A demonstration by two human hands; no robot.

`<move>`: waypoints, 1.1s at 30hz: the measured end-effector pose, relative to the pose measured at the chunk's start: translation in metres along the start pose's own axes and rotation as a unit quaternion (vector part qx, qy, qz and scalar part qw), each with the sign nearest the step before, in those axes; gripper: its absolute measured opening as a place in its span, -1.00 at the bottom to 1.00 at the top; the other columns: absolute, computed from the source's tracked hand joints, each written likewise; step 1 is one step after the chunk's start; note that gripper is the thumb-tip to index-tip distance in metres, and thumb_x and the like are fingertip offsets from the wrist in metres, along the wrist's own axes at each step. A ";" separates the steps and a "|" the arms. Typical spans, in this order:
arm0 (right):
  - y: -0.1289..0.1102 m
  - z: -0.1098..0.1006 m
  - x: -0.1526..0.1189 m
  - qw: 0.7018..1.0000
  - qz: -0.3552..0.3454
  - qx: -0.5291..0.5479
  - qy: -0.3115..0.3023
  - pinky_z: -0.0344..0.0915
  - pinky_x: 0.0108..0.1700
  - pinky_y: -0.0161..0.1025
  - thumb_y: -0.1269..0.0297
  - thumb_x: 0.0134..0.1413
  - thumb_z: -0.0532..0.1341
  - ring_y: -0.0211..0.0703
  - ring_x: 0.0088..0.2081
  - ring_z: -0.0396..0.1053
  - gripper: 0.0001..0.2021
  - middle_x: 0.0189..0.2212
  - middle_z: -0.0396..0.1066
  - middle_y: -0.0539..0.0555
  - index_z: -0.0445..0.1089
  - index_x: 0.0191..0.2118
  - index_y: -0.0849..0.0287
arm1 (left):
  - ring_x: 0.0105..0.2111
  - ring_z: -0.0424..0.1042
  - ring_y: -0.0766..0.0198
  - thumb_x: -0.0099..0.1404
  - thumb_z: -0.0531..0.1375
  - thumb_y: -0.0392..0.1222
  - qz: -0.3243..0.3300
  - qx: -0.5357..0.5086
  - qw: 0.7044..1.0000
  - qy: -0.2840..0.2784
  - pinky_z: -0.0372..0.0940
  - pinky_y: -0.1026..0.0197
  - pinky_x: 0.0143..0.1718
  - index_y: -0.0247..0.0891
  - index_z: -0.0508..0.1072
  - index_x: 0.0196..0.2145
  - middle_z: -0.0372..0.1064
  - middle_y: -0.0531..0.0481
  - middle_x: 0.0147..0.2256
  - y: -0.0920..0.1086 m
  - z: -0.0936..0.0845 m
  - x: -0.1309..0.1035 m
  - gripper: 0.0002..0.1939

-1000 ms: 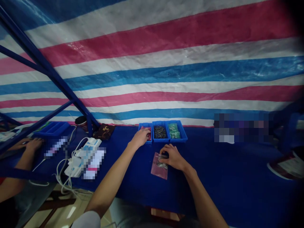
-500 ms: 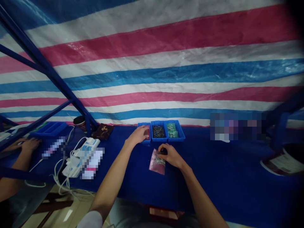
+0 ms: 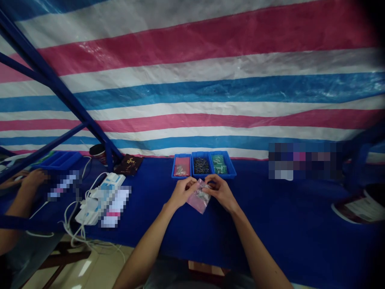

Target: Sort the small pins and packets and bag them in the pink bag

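Between my two hands is a small pink plastic bag with small greyish pieces showing through it near the top. My left hand pinches its upper left edge. At the upper right edge, my right hand has its fingers closed on the same bag. Just beyond my hands stand three blue bins side by side. The left bin holds a pink bag with small metal pieces, the middle bin dark screws or nails, and the right bin green packets.
Left on the blue table lie a white power strip with cables, a blurred-out phone-like item and a brown packet. A co-worker's hand is farther left by a blue tray. A round container stands right.
My left hand has come back from the left bin to the pink bag and now grips it. The bag has moved slightly up and turned, with my right hand still on it.
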State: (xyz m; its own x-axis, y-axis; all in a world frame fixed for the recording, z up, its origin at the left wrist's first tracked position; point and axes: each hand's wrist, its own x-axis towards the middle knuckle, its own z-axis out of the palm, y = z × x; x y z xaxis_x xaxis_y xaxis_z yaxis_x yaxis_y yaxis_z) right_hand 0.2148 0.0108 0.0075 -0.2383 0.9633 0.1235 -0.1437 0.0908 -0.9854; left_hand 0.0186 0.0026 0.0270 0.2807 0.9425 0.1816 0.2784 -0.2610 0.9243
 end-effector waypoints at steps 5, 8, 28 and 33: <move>0.002 0.002 -0.001 0.998 0.031 0.015 0.045 0.31 -0.25 -0.26 -0.01 -0.12 0.44 -0.12 -0.26 0.36 -0.57 -0.28 0.38 0.04 0.38 -0.19 0.10 | -0.53 0.15 0.39 0.27 0.23 0.12 -0.063 -0.139 0.987 -0.049 0.02 0.34 -0.47 -0.36 0.44 -0.42 0.23 0.10 -0.54 -0.007 0.008 -0.003 -0.58; 0.001 0.004 -0.003 0.993 0.089 0.073 0.023 0.33 -0.25 -0.24 -0.09 -0.01 0.36 -0.12 -0.28 0.39 -0.56 -0.28 0.42 0.05 0.37 -0.11 0.09 | -0.53 0.16 0.38 0.25 0.26 0.12 -0.065 -0.165 0.984 0.014 0.04 0.34 -0.45 -0.36 0.45 -0.42 0.24 0.09 -0.54 -0.011 0.009 -0.003 -0.58; -0.001 0.008 -0.006 0.986 0.121 0.111 -0.036 0.08 -0.65 -0.39 -0.08 0.07 0.32 -0.33 -0.66 0.21 -0.61 -0.62 0.31 -0.11 0.34 -0.16 0.10 | -0.32 0.55 0.15 0.11 0.41 0.06 -0.160 -0.381 0.911 0.009 0.38 0.15 -0.18 -0.44 0.56 -0.17 0.56 -0.19 -0.28 -0.024 0.019 -0.005 -0.50; 0.003 0.009 -0.005 0.979 0.159 0.122 -0.044 0.11 -0.63 -0.38 -0.14 0.01 0.33 -0.34 -0.64 0.21 -0.58 -0.59 0.28 -0.12 0.33 -0.25 0.12 | -0.23 0.55 0.11 0.08 0.44 0.04 -0.162 -0.394 0.904 0.019 0.39 0.12 -0.12 -0.41 0.54 -0.09 0.56 -0.22 -0.18 -0.023 0.021 -0.005 -0.46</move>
State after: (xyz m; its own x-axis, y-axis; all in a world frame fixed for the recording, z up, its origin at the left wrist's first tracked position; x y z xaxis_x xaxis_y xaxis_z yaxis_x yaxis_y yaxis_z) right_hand 0.2069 0.0039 0.0053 -0.3886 0.9067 -0.1642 -0.2708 -0.2827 -0.9202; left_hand 0.0298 -0.0004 -0.0018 0.2660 0.9531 -0.1445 -0.4054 0.2466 0.8803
